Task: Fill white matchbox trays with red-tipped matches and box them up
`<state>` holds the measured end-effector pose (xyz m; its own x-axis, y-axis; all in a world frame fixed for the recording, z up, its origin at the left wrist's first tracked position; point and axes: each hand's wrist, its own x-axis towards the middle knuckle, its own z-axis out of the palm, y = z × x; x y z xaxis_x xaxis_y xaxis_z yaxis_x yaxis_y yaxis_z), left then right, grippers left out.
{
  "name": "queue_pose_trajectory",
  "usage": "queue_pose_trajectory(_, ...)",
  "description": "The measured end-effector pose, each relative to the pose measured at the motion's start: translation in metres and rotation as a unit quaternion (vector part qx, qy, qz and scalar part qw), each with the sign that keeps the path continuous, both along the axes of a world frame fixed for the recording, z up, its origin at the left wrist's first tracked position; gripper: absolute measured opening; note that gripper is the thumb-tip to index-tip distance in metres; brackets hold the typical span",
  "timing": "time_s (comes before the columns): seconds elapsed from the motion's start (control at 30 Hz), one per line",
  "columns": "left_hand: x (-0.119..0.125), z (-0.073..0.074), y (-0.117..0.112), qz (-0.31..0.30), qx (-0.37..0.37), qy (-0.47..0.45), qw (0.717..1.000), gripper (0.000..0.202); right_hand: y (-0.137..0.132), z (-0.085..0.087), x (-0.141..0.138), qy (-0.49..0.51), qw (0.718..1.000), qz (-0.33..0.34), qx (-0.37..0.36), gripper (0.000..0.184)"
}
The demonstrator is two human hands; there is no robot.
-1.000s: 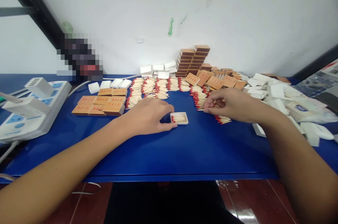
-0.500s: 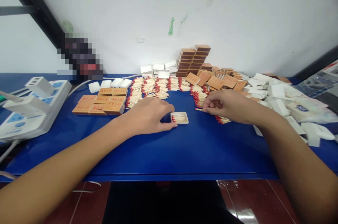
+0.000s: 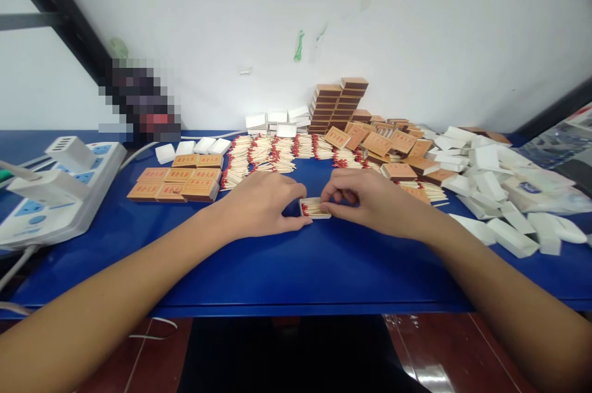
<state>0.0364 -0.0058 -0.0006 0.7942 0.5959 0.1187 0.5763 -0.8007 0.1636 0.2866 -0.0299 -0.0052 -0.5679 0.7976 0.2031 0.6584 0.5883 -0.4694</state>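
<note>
My left hand (image 3: 261, 203) rests on the blue table with thumb and fingers gripping the left end of a small white matchbox tray (image 3: 319, 217). Inside lie red-headed matchsticks (image 3: 313, 206), heads to the left. Over the tray's right end, my right hand (image 3: 372, 200) is closed in a pinch on a matchstick, mostly hidden by the fingertips. Behind both hands, rows of loose matches (image 3: 282, 155) are spread out. Beyond my right hand sit an orange matchbox (image 3: 398, 171) and another match pile (image 3: 432, 192).
Orange matchboxes (image 3: 178, 177) and a white power strip (image 3: 99, 195) occupy the left. A tall matchbox stack (image 3: 340, 106) stands against the wall, with white trays (image 3: 277, 118) beside it. White empty trays (image 3: 513, 235) crowd the right. The table's front edge (image 3: 296, 308) runs near me.
My right hand has moved left from the match pile to the tray, bringing a matchstick over its right end. My left hand stays on the tray.
</note>
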Motion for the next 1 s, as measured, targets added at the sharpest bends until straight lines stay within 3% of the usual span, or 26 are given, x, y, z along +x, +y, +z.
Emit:
queue_pose_trajectory(0.2, -0.001, 0.0, 0.001, -0.01, 0.005, -0.004, 1.0, 0.028, 0.013, 0.01, 0.047, -0.04, 0.992, -0.117, -0.01, 0.032)
queue_pose_trajectory(0.37, -0.001, 0.001, 0.001, -0.009, 0.01, 0.002, 1.0, 0.028, 0.027, 0.005, 0.079, -0.114, 0.984, -0.13, -0.035, 0.031)
queue_pose_trajectory(0.6, -0.001, 0.003, 0.0, -0.011, 0.009, 0.005, 1.0, 0.029, 0.025, 0.0, 0.069, -0.125, 0.983, -0.128, -0.035, 0.015)
queue_pose_trajectory(1.0, -0.001, 0.002, 0.0, -0.007, 0.008, 0.006, 1.0, 0.028, 0.023, 0.004, 0.061, -0.116, 0.985, -0.115, -0.05, 0.015)
